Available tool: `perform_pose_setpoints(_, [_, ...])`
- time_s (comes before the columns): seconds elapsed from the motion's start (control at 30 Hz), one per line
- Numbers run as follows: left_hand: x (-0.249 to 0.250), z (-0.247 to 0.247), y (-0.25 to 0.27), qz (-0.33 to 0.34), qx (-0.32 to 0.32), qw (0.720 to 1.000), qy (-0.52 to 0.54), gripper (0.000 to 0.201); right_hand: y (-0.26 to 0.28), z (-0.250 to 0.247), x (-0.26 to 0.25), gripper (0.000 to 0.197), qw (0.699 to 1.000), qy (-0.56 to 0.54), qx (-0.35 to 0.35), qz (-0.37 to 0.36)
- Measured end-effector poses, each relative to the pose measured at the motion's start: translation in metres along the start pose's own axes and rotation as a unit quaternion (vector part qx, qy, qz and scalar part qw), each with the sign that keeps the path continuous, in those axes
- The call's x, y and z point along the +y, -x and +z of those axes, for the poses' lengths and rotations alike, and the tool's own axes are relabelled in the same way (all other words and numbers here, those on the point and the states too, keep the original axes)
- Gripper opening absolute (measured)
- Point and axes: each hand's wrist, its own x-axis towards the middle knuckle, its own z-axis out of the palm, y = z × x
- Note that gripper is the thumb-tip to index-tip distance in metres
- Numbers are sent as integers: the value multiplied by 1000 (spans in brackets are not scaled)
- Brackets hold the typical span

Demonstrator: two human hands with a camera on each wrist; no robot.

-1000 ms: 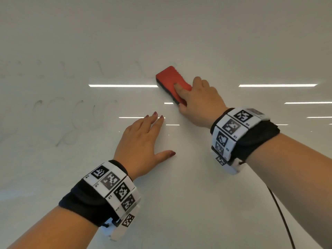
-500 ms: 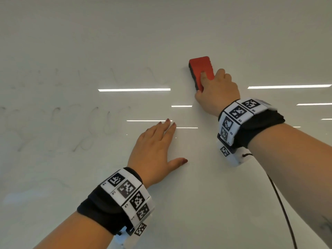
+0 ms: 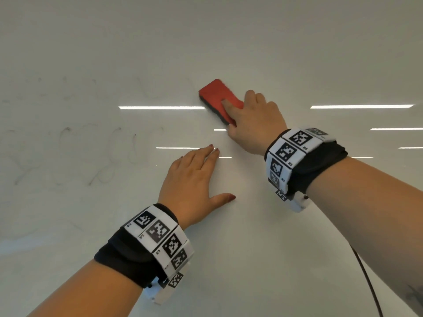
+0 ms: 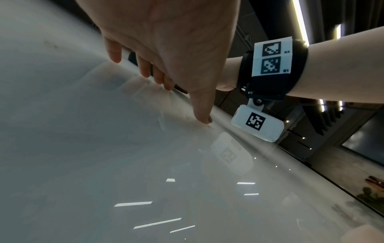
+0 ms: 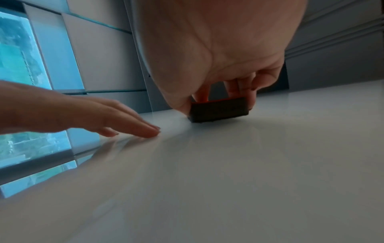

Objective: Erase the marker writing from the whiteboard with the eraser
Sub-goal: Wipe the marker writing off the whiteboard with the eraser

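A red eraser [image 3: 217, 96] with a dark felt underside lies flat against the white whiteboard [image 3: 251, 248], tilted up to the left. My right hand [image 3: 248, 115] grips its lower end, thumb on one side and fingers on the other; the right wrist view shows the dark felt end [image 5: 219, 109] pinched between them. Faint grey marker traces [image 3: 80, 154] remain on the board's left half, with fainter ones [image 3: 148, 88] just left of the eraser. My left hand [image 3: 194, 177] rests flat on the board below the eraser, fingers straight [image 4: 158, 69].
Ceiling lights reflect as bright streaks [image 3: 162, 108] across the glossy board. A black cable [image 3: 368, 280] hangs from my right wrist at lower right. The board's right edge [image 4: 324, 176] shows in the left wrist view, with a room behind.
My right hand swept the eraser right and up, then back left and down, tilting it up-left again. My left hand stayed flat on the board.
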Motion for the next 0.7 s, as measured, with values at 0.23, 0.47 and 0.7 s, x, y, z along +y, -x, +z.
perform_pose_setpoints(0.23, [-7, 1, 0, -6, -6, 1000, -5, 96, -15, 0, 19, 55, 985, -43, -8, 164])
perform_pose_setpoints(0.47, [-5, 3, 3, -5, 3, 1000, 5, 91, 9, 7, -29, 61, 999, -47, 7, 6])
perform_pose_setpoints(0.7, [-10, 7, 6, 4, -24, 999, 33, 89, 44, 14, -7, 59, 998, -27, 4, 52])
